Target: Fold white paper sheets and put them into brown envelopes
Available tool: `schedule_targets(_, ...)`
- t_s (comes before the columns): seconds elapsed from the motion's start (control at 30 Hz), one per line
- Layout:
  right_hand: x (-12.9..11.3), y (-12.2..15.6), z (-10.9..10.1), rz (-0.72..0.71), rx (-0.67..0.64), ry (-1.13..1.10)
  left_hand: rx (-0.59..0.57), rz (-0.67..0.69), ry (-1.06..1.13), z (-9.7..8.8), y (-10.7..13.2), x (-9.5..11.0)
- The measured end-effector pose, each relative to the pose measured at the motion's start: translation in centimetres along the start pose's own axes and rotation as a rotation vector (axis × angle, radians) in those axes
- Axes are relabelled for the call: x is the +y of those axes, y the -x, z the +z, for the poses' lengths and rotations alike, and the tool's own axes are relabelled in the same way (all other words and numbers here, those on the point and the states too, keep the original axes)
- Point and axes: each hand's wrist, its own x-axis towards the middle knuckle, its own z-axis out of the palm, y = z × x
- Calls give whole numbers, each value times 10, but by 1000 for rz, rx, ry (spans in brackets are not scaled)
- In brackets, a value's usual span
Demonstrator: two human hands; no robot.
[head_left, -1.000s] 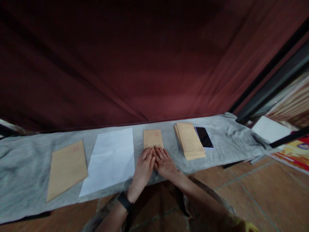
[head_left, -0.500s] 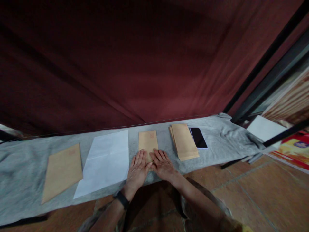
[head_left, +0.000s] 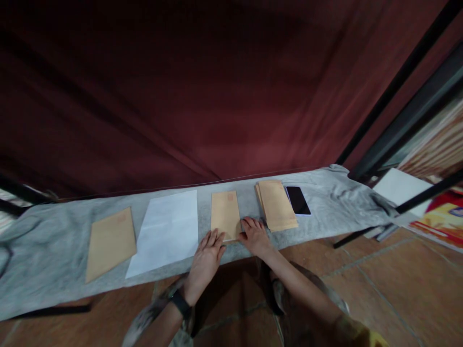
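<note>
brown envelope (head_left: 225, 211) lies flat on grey cloth (head_left: 343, 212), long axis twelve-to-six, and i see the left hand (head_left: 207, 258), fingers apart, touching its seven o'clock corner and the right hand (head_left: 256, 238) equally near at four, whose grip i cannot tell from here.

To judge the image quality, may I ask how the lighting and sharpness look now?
Head view: red cloth darkens toward its top; head view: white sheet shows no harsh glare; head view: print on the middle envelope is too soft to read.
</note>
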Motion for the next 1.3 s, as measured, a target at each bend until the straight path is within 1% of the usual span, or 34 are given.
schedule_targets(0.13, -7, -14, 0, 195, 32, -108, 18, -10, 28, -7, -4, 7)
schedule_targets(0.23, -8, -24, 3, 253, 66, -222, 30, -21, 40, -8, -9, 9)
schedule_targets(0.4, -4, -33, 5, 261, 74, -304, 4, -49, 71, -15, -17, 13)
schedule_targets(0.5, -2, -37, 4, 269, 69, -350, 7, -73, 98, -20, -25, 15)
schedule_targets(0.57, 0, -41, 3, 283, 68, -367, 9, -69, 111, -21, -30, 16)
schedule_targets(0.67, 2, -46, 2, 305, 77, -376, 21, -22, 137, -14, -34, 15)
schedule_targets(0.8, 3, -49, 5, 311, 79, -385, 88, 20, 174, 3, -30, 8)
schedule_targets(0.9, 4, -50, 7, 311, 66, -385, 103, 42, 154, 9, -30, 2)
schedule_targets(1.0, 6, -52, 6, 323, 71, -372, 82, 45, 93, 7, -36, 0)
schedule_targets(1.17, 6, -50, 1, 332, 69, -322, -14, 65, 64, -2, -42, 3)
schedule_targets(1.23, 4, -46, -2, 317, 75, -258, -47, 66, 80, -6, -42, 4)
schedule_targets(1.3, 1, -40, -5, 260, 105, -158, -73, 57, 111, -10, -42, 4)
